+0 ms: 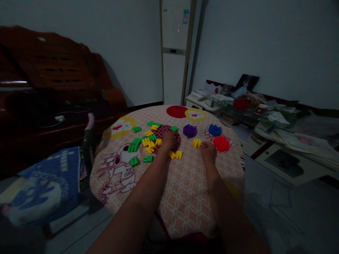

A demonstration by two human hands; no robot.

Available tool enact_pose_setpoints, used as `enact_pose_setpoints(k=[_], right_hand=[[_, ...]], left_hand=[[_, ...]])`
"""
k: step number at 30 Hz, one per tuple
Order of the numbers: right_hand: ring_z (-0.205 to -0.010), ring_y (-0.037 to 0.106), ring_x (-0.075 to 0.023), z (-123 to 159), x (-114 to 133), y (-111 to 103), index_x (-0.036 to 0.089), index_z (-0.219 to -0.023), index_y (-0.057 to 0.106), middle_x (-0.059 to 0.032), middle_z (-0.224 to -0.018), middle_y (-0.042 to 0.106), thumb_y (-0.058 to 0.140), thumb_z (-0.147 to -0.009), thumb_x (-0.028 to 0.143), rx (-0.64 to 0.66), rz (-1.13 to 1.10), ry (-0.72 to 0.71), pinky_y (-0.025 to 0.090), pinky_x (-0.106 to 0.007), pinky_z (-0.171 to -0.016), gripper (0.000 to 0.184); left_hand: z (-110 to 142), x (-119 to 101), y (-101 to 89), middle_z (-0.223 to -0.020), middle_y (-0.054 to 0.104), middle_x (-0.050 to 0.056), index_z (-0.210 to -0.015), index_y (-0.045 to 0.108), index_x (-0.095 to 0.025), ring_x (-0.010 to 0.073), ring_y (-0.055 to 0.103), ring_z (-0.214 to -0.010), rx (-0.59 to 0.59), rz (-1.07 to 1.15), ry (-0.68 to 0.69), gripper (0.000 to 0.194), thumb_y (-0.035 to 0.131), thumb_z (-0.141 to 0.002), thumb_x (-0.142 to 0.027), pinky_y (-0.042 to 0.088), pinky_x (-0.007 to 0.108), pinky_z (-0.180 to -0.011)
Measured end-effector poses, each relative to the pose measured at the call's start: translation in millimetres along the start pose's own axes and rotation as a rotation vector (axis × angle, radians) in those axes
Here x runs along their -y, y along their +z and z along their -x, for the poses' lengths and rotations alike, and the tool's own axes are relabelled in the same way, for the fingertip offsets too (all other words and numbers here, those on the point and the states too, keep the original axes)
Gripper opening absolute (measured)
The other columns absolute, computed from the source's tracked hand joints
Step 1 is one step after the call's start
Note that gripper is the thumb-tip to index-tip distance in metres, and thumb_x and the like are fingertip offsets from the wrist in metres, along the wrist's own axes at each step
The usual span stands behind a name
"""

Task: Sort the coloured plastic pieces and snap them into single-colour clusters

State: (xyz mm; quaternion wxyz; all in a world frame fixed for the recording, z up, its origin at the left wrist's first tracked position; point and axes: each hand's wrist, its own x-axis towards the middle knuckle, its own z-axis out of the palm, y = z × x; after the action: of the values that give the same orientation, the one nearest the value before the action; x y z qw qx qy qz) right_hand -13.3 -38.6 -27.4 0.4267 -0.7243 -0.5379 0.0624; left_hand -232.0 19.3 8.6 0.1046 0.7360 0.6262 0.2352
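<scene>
My left hand (168, 141) reaches over a round maroon piece with a pattern of holes (161, 132), its fingers curled down and mostly hidden. Yellow plastic building blocks (149, 144) and green building blocks (135, 145) lie scattered around and on that piece, mostly left of the hand. My right hand (208, 151) is closed in a pinch, fingertips right at the edge of a small yellow cluster of blocks (196, 143); whether they grip it is unclear. Close by stand a purple cluster (190, 131), a blue cluster (215, 129) and a red cluster (221, 144).
A patterned cloth covers the round table (182, 190). At left are a chair with a blue cover (53, 183) and a wooden bench (53, 70). A cluttered low cabinet (278, 137) runs along the right. A tall white appliance (174, 70) stands behind the table.
</scene>
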Motion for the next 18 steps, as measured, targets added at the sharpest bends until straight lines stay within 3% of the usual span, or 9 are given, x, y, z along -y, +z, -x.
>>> enact_pose_setpoints(k=[8, 12, 18], right_hand=[[-0.088, 0.068, -0.0213, -0.1, -0.2, -0.4, 0.020, -0.102, 0.076, -0.0084, -0.099, 0.076, 0.049, -0.081, 0.024, 0.024, -0.029, 0.017, 0.048, -0.029, -0.077, 0.034], [-0.089, 0.067, -0.0220, 1.1, 2.6, -2.9, 0.019, -0.101, 0.076, -0.0087, -0.099, 0.077, 0.047, -0.082, 0.023, 0.023, -0.030, 0.010, 0.047, -0.029, -0.077, 0.035], [-0.084, 0.067, -0.0206, 3.3, 4.4, -4.7, 0.021, -0.097, 0.077, -0.0069, -0.093, 0.076, 0.046, -0.083, 0.025, 0.022, -0.052, -0.001, 0.047, -0.028, -0.074, 0.034]], left_hand=[[0.4, -4.3, -11.2, -0.120, 0.071, 0.015, -0.123, 0.067, -0.012, 0.0259, 0.065, -0.110, -0.087, 0.139, -0.039, 0.038, 0.042, -0.095, -0.019, 0.049, 0.036, -0.096], [0.3, -9.1, -14.4, -0.118, 0.071, 0.014, -0.118, 0.069, -0.011, 0.0229, 0.066, -0.107, -0.002, 0.214, 0.002, 0.036, 0.043, -0.094, -0.017, 0.050, 0.033, -0.095], [3.4, -5.4, -9.0, -0.109, 0.074, 0.009, -0.111, 0.072, -0.016, 0.0221, 0.067, -0.099, 0.105, 0.180, 0.092, 0.029, 0.060, -0.084, -0.019, 0.051, 0.031, -0.088]])
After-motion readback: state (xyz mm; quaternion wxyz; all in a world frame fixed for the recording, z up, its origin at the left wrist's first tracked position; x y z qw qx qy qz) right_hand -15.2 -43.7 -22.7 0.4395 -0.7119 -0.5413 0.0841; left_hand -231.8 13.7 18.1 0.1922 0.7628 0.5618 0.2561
